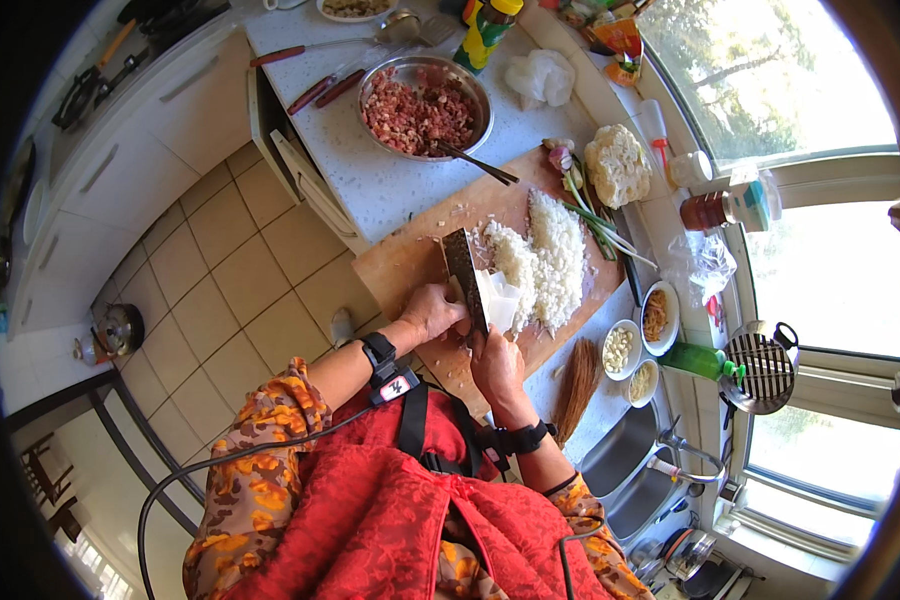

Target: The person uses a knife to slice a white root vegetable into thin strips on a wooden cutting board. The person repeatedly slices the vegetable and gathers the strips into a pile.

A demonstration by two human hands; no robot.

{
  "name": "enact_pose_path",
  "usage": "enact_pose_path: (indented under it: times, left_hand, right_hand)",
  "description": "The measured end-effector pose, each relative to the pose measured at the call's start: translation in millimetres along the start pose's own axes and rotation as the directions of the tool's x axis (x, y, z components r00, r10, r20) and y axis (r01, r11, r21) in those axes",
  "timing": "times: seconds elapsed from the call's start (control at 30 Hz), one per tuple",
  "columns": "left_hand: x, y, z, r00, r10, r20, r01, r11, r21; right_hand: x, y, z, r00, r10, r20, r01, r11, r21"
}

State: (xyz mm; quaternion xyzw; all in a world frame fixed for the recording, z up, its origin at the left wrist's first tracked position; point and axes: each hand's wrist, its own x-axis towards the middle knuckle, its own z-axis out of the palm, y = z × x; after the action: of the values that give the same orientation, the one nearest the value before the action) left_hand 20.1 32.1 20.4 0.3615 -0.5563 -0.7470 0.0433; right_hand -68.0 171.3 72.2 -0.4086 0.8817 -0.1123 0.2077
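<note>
My right hand (499,367) is closed round the handle of a cleaver (465,277) with a dark blade, upright over a wooden cutting board (412,262). Against the blade's other side, my left hand (431,311) has its fingers curled on a pale piece of vegetable, mostly hidden by hand and blade. Thin white slices (499,301) lie just right of the blade. Beyond them, finely chopped white vegetable (559,266) is heaped on the board. Spring onions (607,232) and a purple-skinned bulb (560,157) rest near the board's far edge.
A steel bowl (481,139) of minced meat holds chopsticks (480,163) at the back. A cauliflower (618,166) sits by the window. Small white bowls (621,349), a brush of stiff bristles (579,382) and a green bottle (694,361) stand or lie rightward, near the sink (622,450).
</note>
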Motion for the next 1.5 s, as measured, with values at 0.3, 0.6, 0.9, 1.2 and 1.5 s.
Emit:
enact_pose_path:
  times: [0.3, 0.6, 0.9, 1.2, 1.5]
  left_hand:
    - [2, -6, -6, 0.997, 0.021, 0.075, -0.02, 1.0, -0.013]
    - [-1, -1, 1, 0.999, -0.022, -0.038, 0.024, 0.998, 0.05]
    - [5, -11, 7, 0.995, 0.0, -0.095, 0.006, 0.998, 0.069]
    - [2, -6, 7, 0.995, -0.029, -0.091, 0.035, 0.997, 0.072]
    - [13, -23, 7, 0.987, 0.077, -0.142, -0.044, 0.973, 0.226]
  right_hand:
    - [-3, -6, -1, 1.0, 0.02, -0.025, -0.02, 1.0, -0.005]
    - [-10, -12, -13, 0.997, -0.045, -0.07, 0.045, 0.999, 0.0]
    - [-50, -21, -38, 0.996, -0.048, -0.078, 0.042, 0.996, -0.076]
    - [-47, -17, -30, 0.997, -0.034, -0.064, 0.03, 0.998, -0.058]
    - [-30, -11, -28, 1.0, -0.024, -0.019, 0.025, 0.998, 0.06]
